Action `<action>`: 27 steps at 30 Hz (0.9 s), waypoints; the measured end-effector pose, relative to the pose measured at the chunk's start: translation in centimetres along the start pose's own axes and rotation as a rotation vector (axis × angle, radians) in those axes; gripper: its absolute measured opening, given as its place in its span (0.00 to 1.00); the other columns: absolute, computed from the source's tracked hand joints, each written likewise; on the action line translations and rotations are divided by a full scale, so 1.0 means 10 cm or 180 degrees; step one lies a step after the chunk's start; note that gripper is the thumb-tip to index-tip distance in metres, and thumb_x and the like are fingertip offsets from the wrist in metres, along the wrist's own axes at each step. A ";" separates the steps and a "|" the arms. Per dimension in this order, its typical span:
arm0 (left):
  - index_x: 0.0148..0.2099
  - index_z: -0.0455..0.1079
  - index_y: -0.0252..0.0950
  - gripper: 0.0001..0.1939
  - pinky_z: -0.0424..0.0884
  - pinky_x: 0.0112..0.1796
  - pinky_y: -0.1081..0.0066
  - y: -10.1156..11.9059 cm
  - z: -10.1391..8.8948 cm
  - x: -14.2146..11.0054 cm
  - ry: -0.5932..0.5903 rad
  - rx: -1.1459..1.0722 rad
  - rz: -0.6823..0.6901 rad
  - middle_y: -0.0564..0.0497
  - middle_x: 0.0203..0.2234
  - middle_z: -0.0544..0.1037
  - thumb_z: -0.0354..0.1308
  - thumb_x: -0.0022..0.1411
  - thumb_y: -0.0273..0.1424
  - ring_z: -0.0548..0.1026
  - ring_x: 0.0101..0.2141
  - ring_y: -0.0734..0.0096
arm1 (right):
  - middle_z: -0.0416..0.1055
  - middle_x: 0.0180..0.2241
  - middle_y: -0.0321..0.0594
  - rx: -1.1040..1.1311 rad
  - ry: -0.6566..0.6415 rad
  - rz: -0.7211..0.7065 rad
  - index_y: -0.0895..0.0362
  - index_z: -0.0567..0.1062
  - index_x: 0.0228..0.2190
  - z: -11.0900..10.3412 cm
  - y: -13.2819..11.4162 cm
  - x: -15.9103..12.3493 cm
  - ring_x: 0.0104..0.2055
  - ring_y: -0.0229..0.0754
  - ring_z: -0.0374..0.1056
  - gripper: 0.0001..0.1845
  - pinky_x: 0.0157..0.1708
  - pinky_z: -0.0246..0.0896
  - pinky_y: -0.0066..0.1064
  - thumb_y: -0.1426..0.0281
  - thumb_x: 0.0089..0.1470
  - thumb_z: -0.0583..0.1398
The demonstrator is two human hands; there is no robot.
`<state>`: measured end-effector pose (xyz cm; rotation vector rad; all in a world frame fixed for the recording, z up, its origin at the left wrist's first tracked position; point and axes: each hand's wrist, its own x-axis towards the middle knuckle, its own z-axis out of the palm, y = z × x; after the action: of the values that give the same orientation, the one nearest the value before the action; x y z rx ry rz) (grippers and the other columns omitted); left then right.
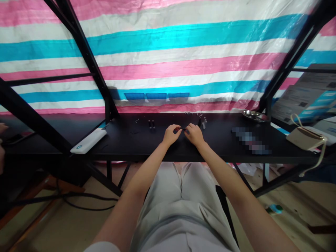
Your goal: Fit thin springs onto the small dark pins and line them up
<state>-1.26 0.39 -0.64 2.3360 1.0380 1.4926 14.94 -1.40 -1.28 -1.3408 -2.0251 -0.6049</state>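
My left hand [172, 135] and my right hand [194, 134] meet over the black table, with thumbs and fingers pinched. Between their fingertips is a small dark stick-like piece [183, 130], too small to name. Just beyond my right hand stands a short black piece [199, 122], beside a cluster of small clear parts [204, 123]. Left of my hands, two short black pieces with light ends, a left one [149, 124] and a right one [153, 124], lie side by side. Tiny metallic bits [188, 113] form a row near the back edge.
A white oblong case [88, 141] lies left on the table [126, 145]. At right are a shiny metal dish [255, 116], a pixelated item [250, 140] and a beige pouch [304, 138]. Black frame posts [89, 59] rise before a striped sheet. Another person's hand [3, 128] shows far left.
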 end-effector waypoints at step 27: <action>0.31 0.71 0.32 0.09 0.63 0.27 0.74 0.03 0.02 0.04 -0.0105 -0.0553 -0.0657 0.51 0.24 0.74 0.59 0.52 0.34 0.69 0.26 0.74 | 0.69 0.31 0.43 0.0405 0.0054 0.0001 0.58 0.72 0.30 -0.02 -0.08 0.03 0.32 0.41 0.61 0.10 0.34 0.49 0.32 0.68 0.57 0.52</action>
<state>-0.88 0.50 -0.32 2.0605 1.0588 1.4015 14.15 -1.69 -0.98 -1.2570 -2.0145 -0.4772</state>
